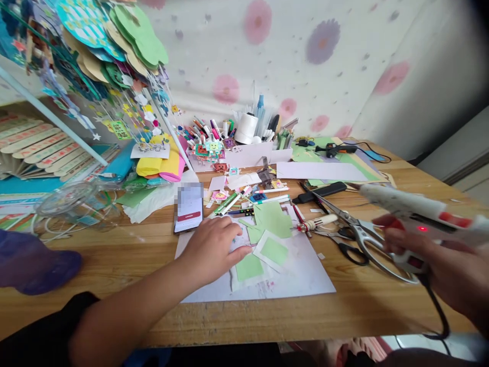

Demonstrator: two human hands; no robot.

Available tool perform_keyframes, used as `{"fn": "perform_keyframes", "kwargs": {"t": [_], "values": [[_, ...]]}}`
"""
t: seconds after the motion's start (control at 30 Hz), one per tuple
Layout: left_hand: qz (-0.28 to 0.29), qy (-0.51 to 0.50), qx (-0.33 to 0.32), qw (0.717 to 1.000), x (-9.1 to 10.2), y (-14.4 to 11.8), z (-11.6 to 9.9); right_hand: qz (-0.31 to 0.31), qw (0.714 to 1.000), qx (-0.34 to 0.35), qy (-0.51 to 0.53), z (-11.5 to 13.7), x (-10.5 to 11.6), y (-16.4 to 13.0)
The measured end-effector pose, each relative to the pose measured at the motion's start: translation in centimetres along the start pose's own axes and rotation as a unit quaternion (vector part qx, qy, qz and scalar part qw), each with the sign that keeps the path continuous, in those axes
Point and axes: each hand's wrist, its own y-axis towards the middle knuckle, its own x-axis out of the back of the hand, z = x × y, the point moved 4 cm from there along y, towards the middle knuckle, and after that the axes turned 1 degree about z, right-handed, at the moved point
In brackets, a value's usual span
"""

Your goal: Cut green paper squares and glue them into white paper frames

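- Head view: my left hand lies flat on the white sheet in the middle of the wooden table. My fingers are spread a little and hold nothing. They press down on the paper.
- Just at 3 o'clock from that hand lie green paper squares. One green square sits in a white paper frame.
- My right hand is at 3 o'clock in the picture. It is closed tight around the handle of a white glue gun. A small red light glows on the gun. Its tip points toward 9 o'clock, above the table. A black cord hangs down from it.
- Under the gun lie big scissors with their blades apart.
- At 12 o'clock from my left hand lies a phone.
- At the far edge, at 12 o'clock, stands a white box. It is full of pens and markers, a white roll and a blue-topped bottle.
- At 9 o'clock lies a clear plastic tub. I cannot tell what is in it.
- A second glue gun, a black one, lies at 1 o'clock on green paper.
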Motion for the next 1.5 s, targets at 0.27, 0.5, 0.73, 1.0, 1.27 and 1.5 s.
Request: {"fn": "perform_keyframes", "kwargs": {"t": [0.27, 0.5, 0.73, 1.0, 1.27, 1.5], "values": [[0.061, 0.008, 0.019, 0.998, -2.3, 3.7, -2.9, 0.14, 0.989, -0.015, 0.039, 4.6, -4.1, -0.4], [0.089, -0.056, 0.023, 0.994, -2.7, 3.5, -2.7, 0.171, 0.985, -0.006, 0.02, 2.4, -4.8, -1.1], [0.07, -0.069, 0.019, 0.995, -2.6, 3.1, -2.8, 0.21, 0.974, 0.081, -0.018, 4.4, -6.0, -1.8], [0.029, -0.04, -0.026, 0.998, -3.1, 2.5, -3.6, 0.198, 0.976, 0.076, -0.041, 3.7, -6.6, -1.7], [0.024, -0.063, -0.061, 0.996, -3.4, 2.5, -3.6, 0.175, 0.982, 0.044, -0.058, 1.0, -6.8, -1.4], [-0.027, -0.069, -0.165, 0.984, -3.0, 2.0, -4.4, 0.175, 0.982, 0.055, -0.047, 1.2, -8.5, -1.1]]}}
